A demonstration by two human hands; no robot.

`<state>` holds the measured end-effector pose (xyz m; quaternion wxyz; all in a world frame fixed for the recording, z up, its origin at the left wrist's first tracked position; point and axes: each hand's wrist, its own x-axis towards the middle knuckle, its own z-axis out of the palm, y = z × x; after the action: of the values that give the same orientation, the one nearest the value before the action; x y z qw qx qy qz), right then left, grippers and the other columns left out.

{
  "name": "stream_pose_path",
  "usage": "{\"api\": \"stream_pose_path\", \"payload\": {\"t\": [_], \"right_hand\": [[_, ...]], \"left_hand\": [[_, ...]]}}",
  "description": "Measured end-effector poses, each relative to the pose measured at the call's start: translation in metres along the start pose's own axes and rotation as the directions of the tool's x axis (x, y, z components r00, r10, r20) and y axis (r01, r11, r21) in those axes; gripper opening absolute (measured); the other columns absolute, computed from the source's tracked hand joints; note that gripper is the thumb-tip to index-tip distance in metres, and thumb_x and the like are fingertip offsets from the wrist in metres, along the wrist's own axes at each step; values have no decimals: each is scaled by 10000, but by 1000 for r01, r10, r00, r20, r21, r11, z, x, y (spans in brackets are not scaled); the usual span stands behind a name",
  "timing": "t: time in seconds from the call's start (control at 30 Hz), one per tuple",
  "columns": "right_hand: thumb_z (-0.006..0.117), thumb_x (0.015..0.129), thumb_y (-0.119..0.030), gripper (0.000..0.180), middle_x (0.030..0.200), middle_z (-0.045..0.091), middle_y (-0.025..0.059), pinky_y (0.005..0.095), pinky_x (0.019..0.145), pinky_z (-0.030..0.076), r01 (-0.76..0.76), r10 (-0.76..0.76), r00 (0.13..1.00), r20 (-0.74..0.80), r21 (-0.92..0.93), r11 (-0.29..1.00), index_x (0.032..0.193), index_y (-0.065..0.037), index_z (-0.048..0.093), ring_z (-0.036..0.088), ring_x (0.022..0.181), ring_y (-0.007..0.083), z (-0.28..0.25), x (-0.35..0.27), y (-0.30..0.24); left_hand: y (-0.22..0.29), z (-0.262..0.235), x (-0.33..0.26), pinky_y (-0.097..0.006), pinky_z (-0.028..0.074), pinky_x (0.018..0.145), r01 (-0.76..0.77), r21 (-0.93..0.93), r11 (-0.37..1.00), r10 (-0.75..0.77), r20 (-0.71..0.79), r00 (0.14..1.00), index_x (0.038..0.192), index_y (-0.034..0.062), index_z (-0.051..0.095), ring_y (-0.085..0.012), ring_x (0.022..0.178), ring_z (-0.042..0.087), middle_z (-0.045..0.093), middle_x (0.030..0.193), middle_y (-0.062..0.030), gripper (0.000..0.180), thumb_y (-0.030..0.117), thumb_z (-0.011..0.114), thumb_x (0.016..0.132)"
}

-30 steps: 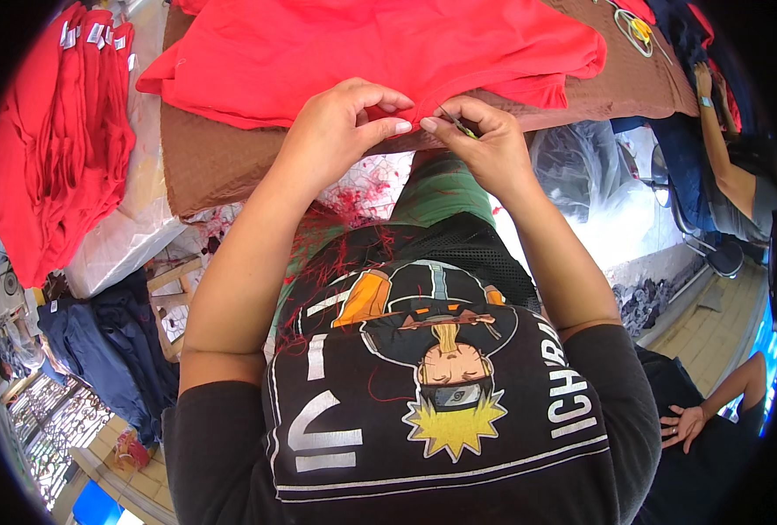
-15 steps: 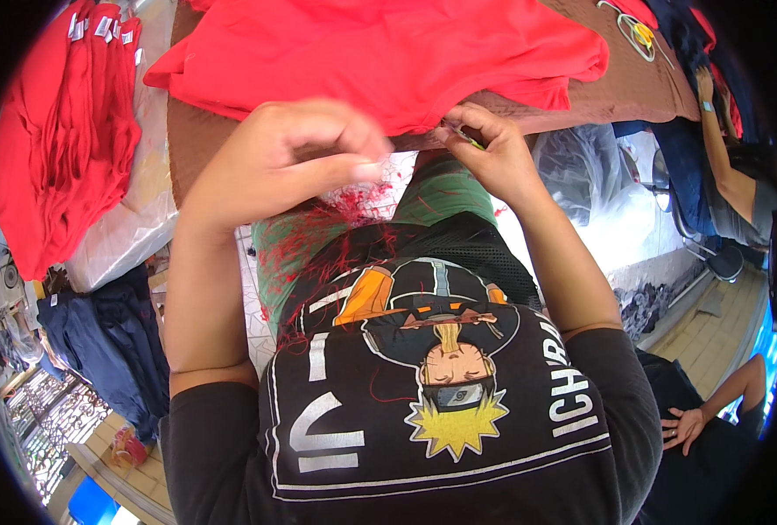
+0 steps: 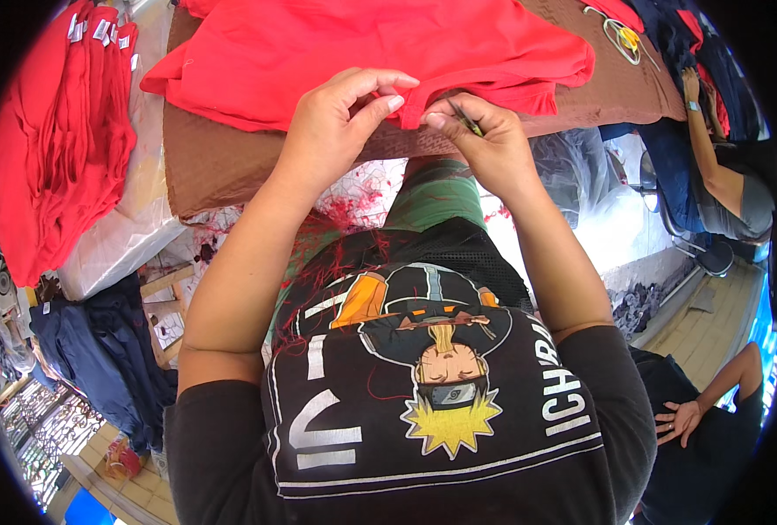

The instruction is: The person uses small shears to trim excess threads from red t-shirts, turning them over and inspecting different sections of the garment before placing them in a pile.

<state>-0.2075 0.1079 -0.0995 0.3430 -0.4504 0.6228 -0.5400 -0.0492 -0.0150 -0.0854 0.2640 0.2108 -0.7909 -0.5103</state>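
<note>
A red garment (image 3: 362, 52) lies over the near edge of the brown-covered table (image 3: 222, 157). My right hand (image 3: 493, 144) is closed, its thumb and forefinger pinching the garment's near edge. Tucked in that same hand are small thread snips (image 3: 465, 118), dark and yellow-green with a pointed tip; the fingers partly cover them. My left hand (image 3: 340, 118) is at the garment's near edge, fingers curved and thumb apart from them. Red fabric shows between its fingertips, and I see nothing held there. Loose red threads (image 3: 344, 254) cling to my lap and shirt.
Red garments with white tags (image 3: 64, 149) hang over a plastic-wrapped stack at left, above dark blue garments (image 3: 99, 350). A yellow-and-white cord (image 3: 623, 39) lies at the table's far right. At right are clear plastic (image 3: 572, 175), a co-worker's arm (image 3: 712, 157) and another person's hand (image 3: 682, 420).
My left hand has moved right and up to the garment's edge, closer to my right hand. The snips show more clearly in my right hand, which still pinches the edge.
</note>
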Motion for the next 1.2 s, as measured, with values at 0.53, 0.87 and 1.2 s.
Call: {"api": "stream_pose_path", "payload": {"t": [0.53,0.87,1.2], "right_hand": [[592,929,-188,164,822,662,11,182,480,383,-156,122,978,169,201,967,938,-31,640,486,551,25,-31,3,-32],[568,939,-175,148,823,653,-3,163,449,270,-97,80,988,130,133,986,941,-43,636,381,504,-2,-23,11,-41],[595,926,-165,207,909,651,18,223,793,451,88,-87,996,15,-270,959,1054,-8,642,573,848,71,-28,27,-41]], "left_hand": [[12,-1,9,-321,483,802,-230,294,928,186,171,968,1022,70,667,-231,914,597,583,1001,-67,326,133,761,717],[15,2,7,-288,479,784,-136,244,960,92,183,979,980,59,690,-183,872,610,605,960,-52,221,160,727,787],[26,-1,9,-240,486,756,141,277,951,-178,113,978,955,37,709,-100,809,641,706,849,-49,163,155,664,851]]}}
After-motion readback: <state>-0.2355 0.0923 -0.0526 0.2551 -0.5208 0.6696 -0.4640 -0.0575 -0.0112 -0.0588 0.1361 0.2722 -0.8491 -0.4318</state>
